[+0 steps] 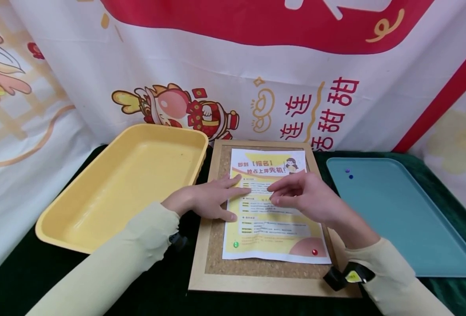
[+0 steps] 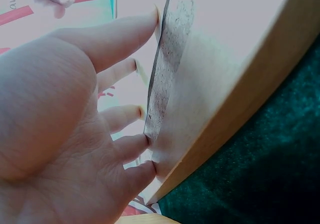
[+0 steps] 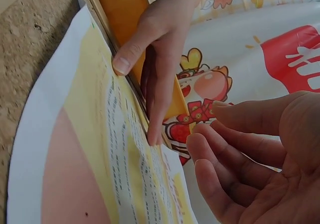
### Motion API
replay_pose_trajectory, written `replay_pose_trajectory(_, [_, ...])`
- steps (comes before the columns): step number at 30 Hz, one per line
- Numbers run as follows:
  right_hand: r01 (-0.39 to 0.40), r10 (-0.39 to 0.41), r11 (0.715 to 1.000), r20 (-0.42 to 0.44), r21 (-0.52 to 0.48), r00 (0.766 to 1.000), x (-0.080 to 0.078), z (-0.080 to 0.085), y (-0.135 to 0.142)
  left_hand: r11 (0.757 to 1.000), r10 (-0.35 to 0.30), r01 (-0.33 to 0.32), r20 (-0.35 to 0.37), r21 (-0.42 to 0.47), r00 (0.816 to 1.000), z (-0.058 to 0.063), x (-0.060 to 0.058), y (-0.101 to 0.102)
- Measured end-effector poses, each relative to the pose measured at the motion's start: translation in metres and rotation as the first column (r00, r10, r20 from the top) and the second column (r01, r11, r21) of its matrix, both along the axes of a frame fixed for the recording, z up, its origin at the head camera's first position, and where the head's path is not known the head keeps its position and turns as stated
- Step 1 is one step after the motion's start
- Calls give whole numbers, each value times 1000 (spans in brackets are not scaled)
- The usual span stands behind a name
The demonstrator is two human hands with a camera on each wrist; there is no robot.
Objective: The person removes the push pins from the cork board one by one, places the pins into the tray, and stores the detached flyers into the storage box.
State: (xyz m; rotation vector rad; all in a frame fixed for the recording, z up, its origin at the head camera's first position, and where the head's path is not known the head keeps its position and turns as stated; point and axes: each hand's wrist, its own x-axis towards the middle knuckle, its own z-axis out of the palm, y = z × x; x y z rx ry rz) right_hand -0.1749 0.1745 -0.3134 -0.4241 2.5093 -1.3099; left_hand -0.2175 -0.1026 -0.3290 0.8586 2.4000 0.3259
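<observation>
Left hand [image 1: 211, 199] down on the poster's left side, fingers spread wide, thumb out toward the near end, fingertips touching the sheet! And the poster [image 1: 274, 219] itself lies flat across the corkboard [image 1: 272, 268], inside the wooden frame [image 1: 272, 284], between the two trays, its headline in Chinese characters at the far end. Look at its near edge: a green pin [image 1: 236, 244] in the left corner, a red pin [image 1: 315, 252] in the right, and the right wrist view shows one corner of the paper lifting slightly off the cork.

Over on the other side, the right hand [image 1: 312, 199] hovers above the middle of the poster, fingers loosely bent, thumb apart from them with a gap showing; from these angles I can't tell whether any fingertip meets the paper.

To the left, the yellow tray [image 1: 138, 175], deep-walled, sits just beside the frame, the left wrist passing over its near corner. To the right, the shallow blue tray [image 1: 406, 219] carries a purple pin [image 1: 347, 170] and a blue pin [image 1: 351, 177], close together in its far left corner. Dark green cloth [image 1: 272, 307] beneath it all, and a printed white backdrop [image 1: 177, 52] behind!
</observation>
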Motion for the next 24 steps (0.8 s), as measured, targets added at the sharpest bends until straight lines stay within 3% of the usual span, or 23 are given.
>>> replay_pose_trajectory(4, [-43,43,999,-8,-17,999,2,-3,-6,1000,-1,1,-4,-5,1000,-1,0,-1])
replay_pose_trajectory(16, [-64,63,998,85,14,994,9,-13,-28,1000,-13,13,-6,7,1000,2,0,1])
replay_pose_trajectory(24, [-81,82,997,109,-18,991,15,-19,-41,1000,3,-3,1,-9,1000,2,0,0])
